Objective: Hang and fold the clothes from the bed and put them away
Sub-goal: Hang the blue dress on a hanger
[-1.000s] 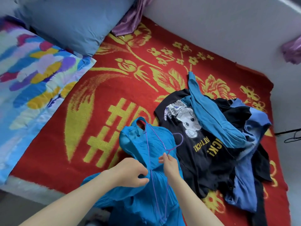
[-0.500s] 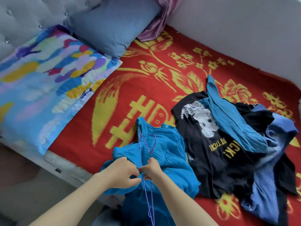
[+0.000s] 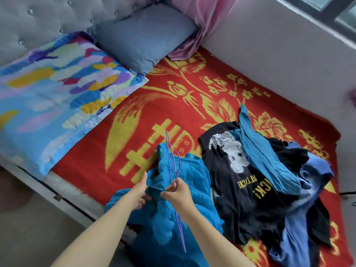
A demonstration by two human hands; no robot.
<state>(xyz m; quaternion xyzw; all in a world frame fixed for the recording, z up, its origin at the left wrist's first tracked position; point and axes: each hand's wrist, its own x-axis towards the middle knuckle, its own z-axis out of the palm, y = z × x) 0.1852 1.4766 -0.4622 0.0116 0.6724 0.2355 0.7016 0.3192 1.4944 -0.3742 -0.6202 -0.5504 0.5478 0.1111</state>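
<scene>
A crinkled turquoise garment lies at the near edge of the bed and hangs over it. A thin purple hanger lies along it, its hook pointing up past the fabric. My right hand pinches the hanger's neck together with the cloth. My left hand grips a fold of the turquoise garment just left of that. To the right a pile of clothes holds a black printed T-shirt, a teal piece and a pale blue piece.
The bed carries a red blanket with yellow flowers. A patterned pillow and a grey-blue pillow lie at the tufted headboard. A pink curtain hangs by the white wall. Floor shows at lower left.
The hanger has slid further up, so its end now sticks out above the garment's top. My left hand has shifted to a fold on the left. The view pulled back and up.
</scene>
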